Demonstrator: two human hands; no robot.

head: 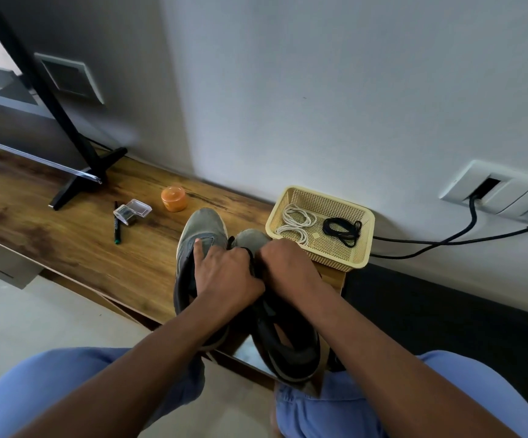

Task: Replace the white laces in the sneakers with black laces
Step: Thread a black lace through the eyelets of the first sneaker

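Two grey suede sneakers [204, 245] beside the yellow plastic basket [364, 248], a black lace [251, 260] pinched between left hand [224, 273] and right hand [285, 267]; a skipped eyelet is risked, hands obscuring the holes.

bare forearms, light blue trousers [51, 384] on both legs.

My sneakers [204, 235] look like matt grey suede and mesh; the shelf [66, 241] under them is grainy wood with a dull sheen, the basket [364, 216] perforated cream plastic
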